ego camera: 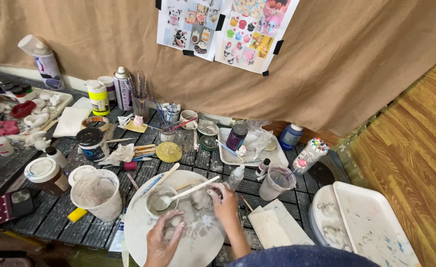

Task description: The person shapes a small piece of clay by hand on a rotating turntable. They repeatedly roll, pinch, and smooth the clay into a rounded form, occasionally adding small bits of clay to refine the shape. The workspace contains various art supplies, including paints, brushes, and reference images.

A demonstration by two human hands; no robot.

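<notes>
Both hands work over a round white plaster-smeared board [198, 237] lying flat on the dark slatted table [55, 217], near the table's front edge.

L hand [162, 242]: fingers curled loosely, palm down, pressing on a small pale lump of wet clay or plaster [175, 220] on the board. Can't tell if it's gripped or just pushed against.

R hand [224, 200]: fingers bunched narrow at the board's right rim, pinching something small and grey; too smeared to tell what.

Small round grey mixing bowl [159, 200] sits on the board just above the L hand, upright. In it a pale wooden stick w/ spoon-like end [190, 190]: long axis runs diagonal, low end in the bowl at left, upper end pointing up-right toward the R hand, tip just beside the R fingers. A 2nd flat wooden stick [163, 176] leans over the bowl's far rim, pointing up-right too, roughly parallel.

Nearby: large white plaster-crusted tub [98, 195] left of the board, touching or nearly so. Clear plastic cup w/ cloudy water [276, 183] right of the R hand. White rectangular tray [376, 227] far right, well apart. Yellow round disc [169, 152] behind the board.
</notes>
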